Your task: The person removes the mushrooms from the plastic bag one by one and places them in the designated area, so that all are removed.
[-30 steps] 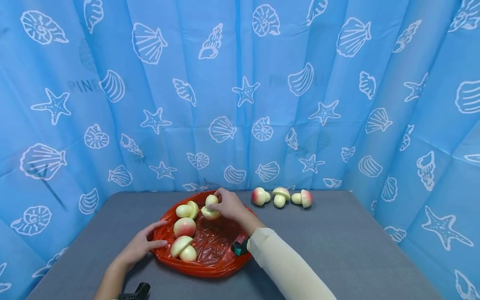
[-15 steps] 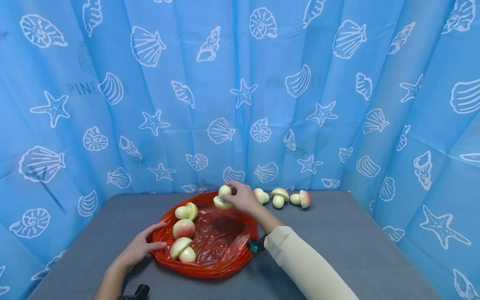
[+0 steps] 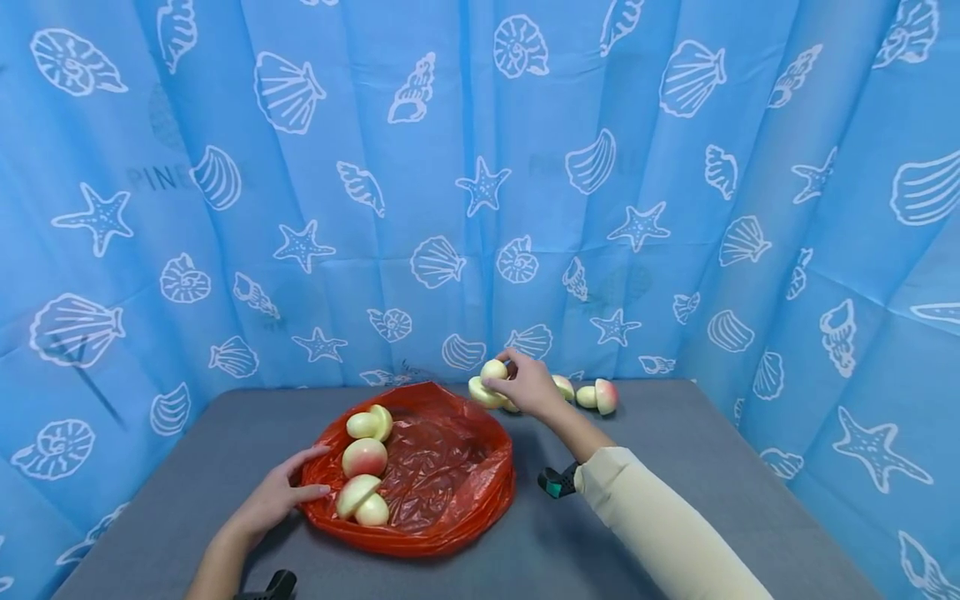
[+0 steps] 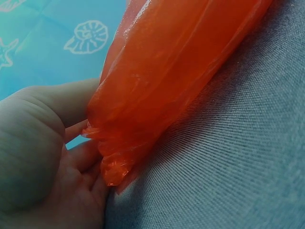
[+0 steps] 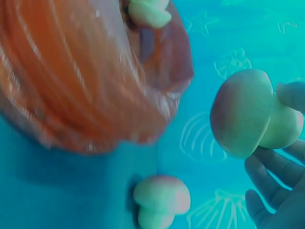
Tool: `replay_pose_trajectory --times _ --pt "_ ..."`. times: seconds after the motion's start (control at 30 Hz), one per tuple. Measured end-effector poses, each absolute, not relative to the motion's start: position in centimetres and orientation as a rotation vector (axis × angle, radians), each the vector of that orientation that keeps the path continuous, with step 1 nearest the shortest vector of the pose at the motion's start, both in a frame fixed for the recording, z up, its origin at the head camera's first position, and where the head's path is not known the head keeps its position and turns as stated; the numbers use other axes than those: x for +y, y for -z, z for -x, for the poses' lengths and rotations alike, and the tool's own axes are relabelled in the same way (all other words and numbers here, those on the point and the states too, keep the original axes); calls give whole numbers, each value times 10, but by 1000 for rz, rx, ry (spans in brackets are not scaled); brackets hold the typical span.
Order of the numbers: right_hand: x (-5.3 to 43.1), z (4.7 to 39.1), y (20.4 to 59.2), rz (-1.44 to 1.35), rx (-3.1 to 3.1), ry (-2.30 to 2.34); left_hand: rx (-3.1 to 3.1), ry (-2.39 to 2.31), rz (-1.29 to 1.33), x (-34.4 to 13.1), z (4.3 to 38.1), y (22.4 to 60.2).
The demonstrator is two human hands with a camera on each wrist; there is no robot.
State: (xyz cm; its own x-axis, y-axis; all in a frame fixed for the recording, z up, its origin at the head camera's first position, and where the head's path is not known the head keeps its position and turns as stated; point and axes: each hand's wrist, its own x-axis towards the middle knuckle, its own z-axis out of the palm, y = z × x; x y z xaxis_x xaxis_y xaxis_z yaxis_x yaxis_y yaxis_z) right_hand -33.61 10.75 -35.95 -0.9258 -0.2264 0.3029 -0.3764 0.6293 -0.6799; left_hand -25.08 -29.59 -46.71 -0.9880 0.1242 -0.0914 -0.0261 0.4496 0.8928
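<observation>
My right hand (image 3: 531,385) holds a toy mushroom (image 5: 243,112) by its pale stem, cap downward, above the table just past the right rim of a red plastic bag (image 3: 487,508). In the right wrist view, thumb and fingers pinch the stem and the pinkish cap faces the camera. My left hand (image 3: 272,498) grips the bag's left rim; in the left wrist view, bunched film (image 4: 114,162) lies between thumb and fingers. Three toy mushrooms sit inside the open bag along its left side: a back one (image 3: 363,425), a middle one (image 3: 365,458) and a front one (image 3: 363,500).
Along the back of the grey table (image 3: 675,500) stand more mushrooms, a right one (image 3: 606,397) and a middle one (image 3: 564,387) partly behind my right hand. Another mushroom (image 5: 162,195) shows on the table in the right wrist view. A blue shell-print curtain (image 3: 480,250) hangs behind.
My right hand has lifted the mushroom out of the bag and carried it right, beyond the rim, toward the row at the back. My left hand stays at the bag's left rim.
</observation>
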Motion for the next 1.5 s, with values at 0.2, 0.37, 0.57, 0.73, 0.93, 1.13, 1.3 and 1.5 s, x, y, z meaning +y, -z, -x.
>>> replay_pose_trajectory --times 0.2,0.37,0.57,0.73,0.93,1.13,1.3,1.5 --pt "134 338 358 -411 -2683 -1139 2550 -1560 -78 -297 252 467" --pt "157 340 359 -367 -2703 -1089 2560 -1549 -76 -298 253 469" --pt "189 342 363 -311 -2703 -1074 2546 -1555 -58 -298 253 469" --pt "211 340 362 -289 -2674 -1058 2550 -1557 -65 -297 253 467" --pt "236 342 365 -203 -2667 -1019 2549 -1551 -71 -296 253 466" --pt "257 342 370 -111 -2629 -1060 2540 -1558 -81 -297 253 467" --pt "269 340 373 -73 -2580 -1014 2536 -1570 -81 -298 252 466" --pt "284 339 383 30 -2529 -1018 2555 -1546 -85 -298 253 467"
